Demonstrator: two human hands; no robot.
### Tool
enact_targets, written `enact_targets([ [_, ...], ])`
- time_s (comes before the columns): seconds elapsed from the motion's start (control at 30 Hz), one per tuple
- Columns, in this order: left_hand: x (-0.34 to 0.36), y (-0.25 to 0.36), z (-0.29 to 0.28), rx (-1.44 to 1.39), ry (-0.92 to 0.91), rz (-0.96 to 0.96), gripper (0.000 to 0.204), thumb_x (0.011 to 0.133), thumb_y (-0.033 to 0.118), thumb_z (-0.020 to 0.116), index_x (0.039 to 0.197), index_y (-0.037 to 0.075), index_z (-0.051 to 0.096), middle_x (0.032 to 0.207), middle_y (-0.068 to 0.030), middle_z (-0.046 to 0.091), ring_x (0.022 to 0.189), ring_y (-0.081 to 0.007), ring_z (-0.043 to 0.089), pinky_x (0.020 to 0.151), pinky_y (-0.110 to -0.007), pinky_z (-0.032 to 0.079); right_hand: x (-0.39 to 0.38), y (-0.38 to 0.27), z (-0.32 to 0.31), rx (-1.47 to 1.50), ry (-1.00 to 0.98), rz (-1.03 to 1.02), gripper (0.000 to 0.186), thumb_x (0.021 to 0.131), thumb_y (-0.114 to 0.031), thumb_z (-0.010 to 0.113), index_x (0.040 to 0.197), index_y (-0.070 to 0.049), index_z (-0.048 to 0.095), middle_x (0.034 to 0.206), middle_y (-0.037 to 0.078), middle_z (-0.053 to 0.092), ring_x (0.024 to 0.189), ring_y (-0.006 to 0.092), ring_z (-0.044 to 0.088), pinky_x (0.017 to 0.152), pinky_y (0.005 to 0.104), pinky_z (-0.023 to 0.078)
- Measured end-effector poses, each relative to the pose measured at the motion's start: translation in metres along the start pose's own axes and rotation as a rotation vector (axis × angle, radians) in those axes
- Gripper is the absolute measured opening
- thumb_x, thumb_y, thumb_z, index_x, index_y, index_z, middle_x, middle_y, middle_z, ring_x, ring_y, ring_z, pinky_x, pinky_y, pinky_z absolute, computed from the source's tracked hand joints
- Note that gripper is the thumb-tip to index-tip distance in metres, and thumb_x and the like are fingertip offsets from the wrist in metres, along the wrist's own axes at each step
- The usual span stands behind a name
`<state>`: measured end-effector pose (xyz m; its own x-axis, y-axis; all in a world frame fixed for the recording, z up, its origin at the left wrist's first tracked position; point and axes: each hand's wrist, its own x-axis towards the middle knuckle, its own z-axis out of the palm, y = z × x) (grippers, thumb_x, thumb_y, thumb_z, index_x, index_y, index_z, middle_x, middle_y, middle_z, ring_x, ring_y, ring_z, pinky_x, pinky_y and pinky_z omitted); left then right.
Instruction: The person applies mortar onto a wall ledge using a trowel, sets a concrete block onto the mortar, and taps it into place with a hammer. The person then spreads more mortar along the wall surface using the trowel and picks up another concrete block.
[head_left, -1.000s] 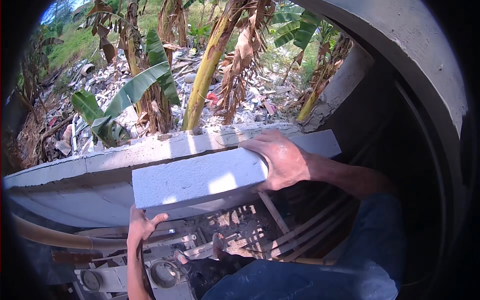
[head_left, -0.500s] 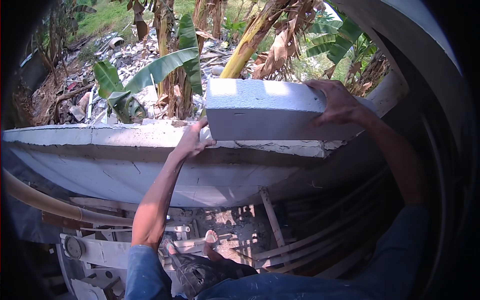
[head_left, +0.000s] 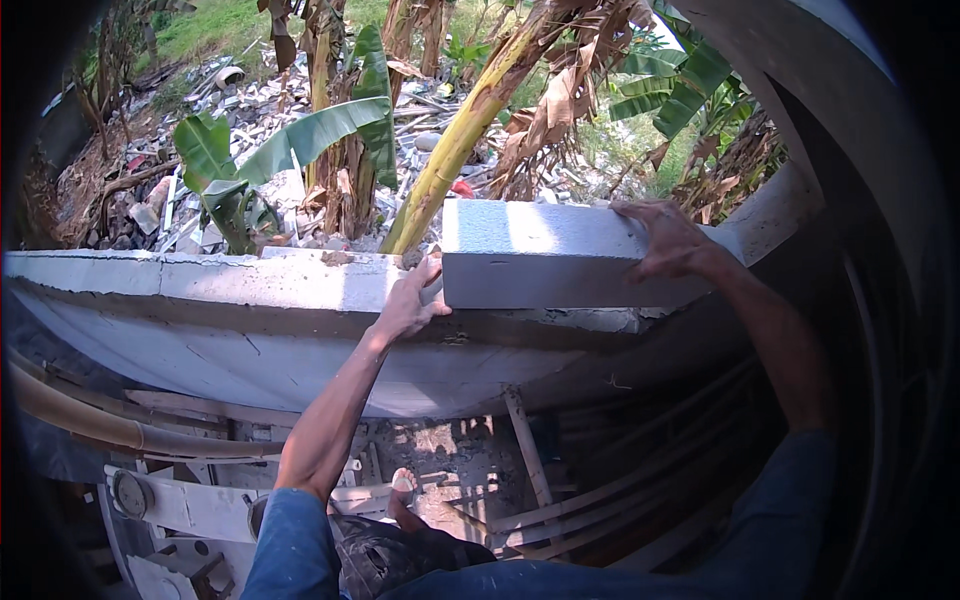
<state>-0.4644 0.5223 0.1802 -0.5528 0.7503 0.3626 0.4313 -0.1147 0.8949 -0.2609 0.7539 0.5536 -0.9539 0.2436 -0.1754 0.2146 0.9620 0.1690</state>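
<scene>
A long white lightweight concrete block (head_left: 560, 278) lies along the top of the block wall (head_left: 250, 280), its right end near the pillar. My right hand (head_left: 672, 240) grips it from above toward that end, thumb on the near face and fingers over the top. At the block's left end is my left hand (head_left: 410, 300), thumb at the lower corner and fingers curled by the end face. The underside of the block and any bed beneath it are hidden.
A concrete pillar (head_left: 775, 215) rises at the right. Beyond the wall stand banana plants (head_left: 450, 150) and heaped rubble (head_left: 230, 110). Far below me are a bamboo pole (head_left: 75, 408), planks (head_left: 590, 510) and a slanting wooden prop (head_left: 527, 440).
The block has come down onto the wall top and shifted nearer and a little right in the picture. Both hands have moved with it, still at its ends.
</scene>
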Motion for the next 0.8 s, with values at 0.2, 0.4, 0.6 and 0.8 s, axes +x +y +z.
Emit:
enact_targets([
  [0.2, 0.004, -0.007, 0.027, 0.429, 0.108, 0.167, 0.092, 0.068, 0.036, 0.088, 0.148, 0.016, 0.045, 0.152, -0.0316, 0.036, 0.134, -0.0479, 0.044, 0.107, -0.049, 0.044, 0.001, 0.029, 0.016, -0.021, 0.002, -0.002, 0.106, 0.048, -0.034, 0.091, 0.141, -0.001, 0.053, 0.141, 0.020, 0.057, 0.127, 0.0337, 0.056, 0.115, 0.0387, 0.041],
  [0.4, -0.003, 0.001, 0.017, 0.380, 0.075, 0.057, 0.077, 0.074, 0.040, 0.083, 0.141, 0.016, 0.053, 0.153, -0.0323, 0.035, 0.133, -0.0483, 0.046, 0.105, -0.050, 0.045, 0.020, 0.031, 0.024, 0.033, 0.005, -0.074, 0.105, 0.047, -0.031, 0.091, 0.140, -0.001, 0.055, 0.140, 0.019, 0.058, 0.131, 0.0328, 0.053, 0.116, 0.0387, 0.040],
  [0.6, -0.003, 0.015, 0.019, 0.455, 0.080, 0.061, 0.079, 0.076, 0.044, 0.079, 0.144, 0.014, 0.052, 0.153, -0.0307, 0.035, 0.134, -0.0466, 0.046, 0.104, -0.049, 0.046, 0.021, 0.050, 0.038, -0.024, -0.019, -0.088, 0.107, 0.049, -0.035, 0.091, 0.143, -0.005, 0.052, 0.143, 0.016, 0.056, 0.129, 0.0318, 0.056, 0.115, 0.0367, 0.042],
  [0.8, -0.006, 0.020, 0.015, 0.526, 0.063, 0.043, 0.086, 0.074, 0.049, 0.079, 0.146, 0.012, 0.049, 0.154, -0.0291, 0.035, 0.134, -0.0468, 0.046, 0.104, -0.049, 0.046, 0.026, 0.049, 0.044, 0.021, -0.087, 0.014, 0.108, 0.047, -0.036, 0.092, 0.145, -0.011, 0.052, 0.142, 0.015, 0.057, 0.129, 0.0305, 0.056, 0.114, 0.0368, 0.043],
])
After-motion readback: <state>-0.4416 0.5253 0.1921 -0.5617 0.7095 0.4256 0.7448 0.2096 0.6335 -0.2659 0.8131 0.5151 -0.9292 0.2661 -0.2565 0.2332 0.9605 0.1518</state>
